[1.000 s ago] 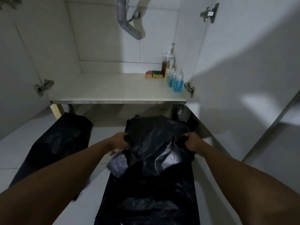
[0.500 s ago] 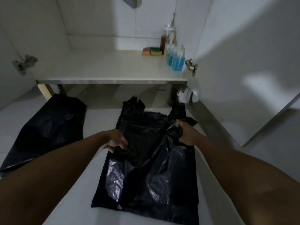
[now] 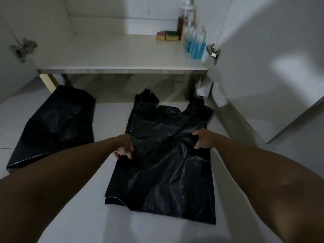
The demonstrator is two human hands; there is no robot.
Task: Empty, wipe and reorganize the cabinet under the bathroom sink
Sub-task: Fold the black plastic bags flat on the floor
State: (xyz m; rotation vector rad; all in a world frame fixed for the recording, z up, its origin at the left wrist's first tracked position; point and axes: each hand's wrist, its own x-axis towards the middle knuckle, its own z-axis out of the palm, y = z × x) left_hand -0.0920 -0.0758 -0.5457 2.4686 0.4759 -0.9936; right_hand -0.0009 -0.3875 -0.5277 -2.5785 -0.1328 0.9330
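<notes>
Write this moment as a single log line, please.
scene: black bag spread on floor | left hand: grips bag edge | right hand: grips bag fold | cabinet shelf: sponges, blue bottles

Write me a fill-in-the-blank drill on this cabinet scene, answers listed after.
The left hand and right hand grip a ____ plastic bag.
The pump bottles on the cabinet shelf hold ____ liquid.
The second bag lies on the floor to the person's ____.
Answers: black; blue; left.

cabinet shelf (image 3: 105, 53) open leftward; bottles (image 3: 195, 44) crowd right corner
</notes>
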